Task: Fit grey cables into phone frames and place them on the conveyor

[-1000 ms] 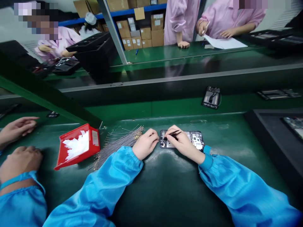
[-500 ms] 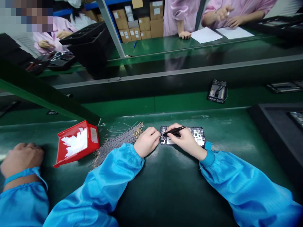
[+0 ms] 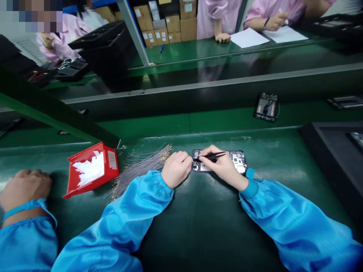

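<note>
An opened phone (image 3: pixel 239 162) with its circuit board exposed lies flat and lengthwise on the green bench. Over its middle, my right hand (image 3: pixel 222 166) pinches black tweezers (image 3: pixel 214 155), whose tips point left toward the phone's left end. My left hand (image 3: pixel 178 169) is closed at that left end, its fingertips by the phone's edge; anything between them is hidden. Just left of that hand lies a bundle of thin grey cables (image 3: pixel 141 166) with gold-coloured ends, partly covered by my left sleeve.
A red bin (image 3: pixel 113 175) of white paper strips stands left of the cables, near a co-worker's hand (image 3: pixel 25 189). A black tray (image 3: pixel 326 158) is at the right. Another opened phone (image 3: pixel 266 107) lies on the conveyor behind. People in pink work across it.
The tweezers now lie flatter, with their rear ends visibly apart, and the right fingers have shifted slightly. My left hand stays by the phone. The whole view has shifted a little.
</note>
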`<state>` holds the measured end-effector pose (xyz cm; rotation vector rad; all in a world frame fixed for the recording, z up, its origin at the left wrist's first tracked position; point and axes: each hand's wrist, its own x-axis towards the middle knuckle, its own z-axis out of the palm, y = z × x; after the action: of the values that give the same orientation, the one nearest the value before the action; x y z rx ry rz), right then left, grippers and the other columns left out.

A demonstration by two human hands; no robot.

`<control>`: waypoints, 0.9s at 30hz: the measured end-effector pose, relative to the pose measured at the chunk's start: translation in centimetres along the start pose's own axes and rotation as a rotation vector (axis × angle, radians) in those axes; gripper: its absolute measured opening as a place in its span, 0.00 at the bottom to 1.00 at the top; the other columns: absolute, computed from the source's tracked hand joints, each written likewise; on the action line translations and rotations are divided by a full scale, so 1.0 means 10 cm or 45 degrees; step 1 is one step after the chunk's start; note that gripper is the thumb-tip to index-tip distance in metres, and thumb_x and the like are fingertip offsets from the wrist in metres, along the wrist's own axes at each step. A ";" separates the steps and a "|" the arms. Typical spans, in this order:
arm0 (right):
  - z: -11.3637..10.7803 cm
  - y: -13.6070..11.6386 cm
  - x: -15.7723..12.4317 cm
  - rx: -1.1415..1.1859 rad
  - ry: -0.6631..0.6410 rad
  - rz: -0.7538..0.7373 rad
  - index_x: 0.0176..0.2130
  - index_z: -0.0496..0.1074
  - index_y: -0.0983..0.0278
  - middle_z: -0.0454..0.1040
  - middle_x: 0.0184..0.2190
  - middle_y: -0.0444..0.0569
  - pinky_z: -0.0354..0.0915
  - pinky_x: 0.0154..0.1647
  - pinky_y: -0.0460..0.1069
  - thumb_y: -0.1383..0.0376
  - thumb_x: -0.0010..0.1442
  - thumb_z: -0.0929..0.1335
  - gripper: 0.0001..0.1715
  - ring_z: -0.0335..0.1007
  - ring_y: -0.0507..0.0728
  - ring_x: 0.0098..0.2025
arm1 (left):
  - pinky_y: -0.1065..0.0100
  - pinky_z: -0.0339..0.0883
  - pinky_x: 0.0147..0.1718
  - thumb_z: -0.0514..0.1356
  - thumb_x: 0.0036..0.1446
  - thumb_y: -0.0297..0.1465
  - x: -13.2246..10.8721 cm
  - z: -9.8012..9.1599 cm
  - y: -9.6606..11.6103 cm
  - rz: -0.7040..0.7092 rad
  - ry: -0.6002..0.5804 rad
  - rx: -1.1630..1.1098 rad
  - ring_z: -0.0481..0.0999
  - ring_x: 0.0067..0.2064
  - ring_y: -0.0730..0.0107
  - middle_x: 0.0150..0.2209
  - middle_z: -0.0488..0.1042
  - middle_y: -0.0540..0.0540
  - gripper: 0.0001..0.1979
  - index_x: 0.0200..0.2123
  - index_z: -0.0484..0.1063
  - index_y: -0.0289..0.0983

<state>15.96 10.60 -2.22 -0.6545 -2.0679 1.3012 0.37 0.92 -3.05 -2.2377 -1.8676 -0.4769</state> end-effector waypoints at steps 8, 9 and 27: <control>0.01 0.00 0.01 -0.005 -0.079 -0.075 0.29 0.69 0.62 0.71 0.31 0.46 0.63 0.39 0.51 0.66 0.53 0.66 0.02 0.68 0.54 0.35 | 0.68 0.57 0.30 0.47 0.59 0.28 0.00 0.02 0.00 0.008 -0.003 0.012 0.62 0.30 0.69 0.25 0.64 0.47 0.13 0.25 0.66 0.35; 0.01 0.01 0.01 -0.014 -0.068 -0.055 0.30 0.69 0.63 0.71 0.31 0.46 0.64 0.39 0.51 0.68 0.52 0.66 0.01 0.68 0.54 0.35 | 0.68 0.57 0.30 0.47 0.59 0.28 0.00 0.02 0.00 0.011 -0.005 0.016 0.62 0.30 0.69 0.25 0.64 0.47 0.13 0.24 0.66 0.35; 0.01 -0.05 -0.03 -0.352 -0.234 -0.378 0.33 0.66 0.63 0.70 0.31 0.49 0.63 0.35 0.49 0.71 0.56 0.62 0.04 0.66 0.54 0.33 | 0.68 0.58 0.30 0.47 0.58 0.27 0.01 0.01 -0.02 0.054 -0.063 -0.025 0.62 0.30 0.69 0.26 0.65 0.46 0.13 0.25 0.66 0.35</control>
<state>16.01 10.14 -1.85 -0.3317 -2.4127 0.9467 0.20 1.03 -3.09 -2.3171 -1.8426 -0.4385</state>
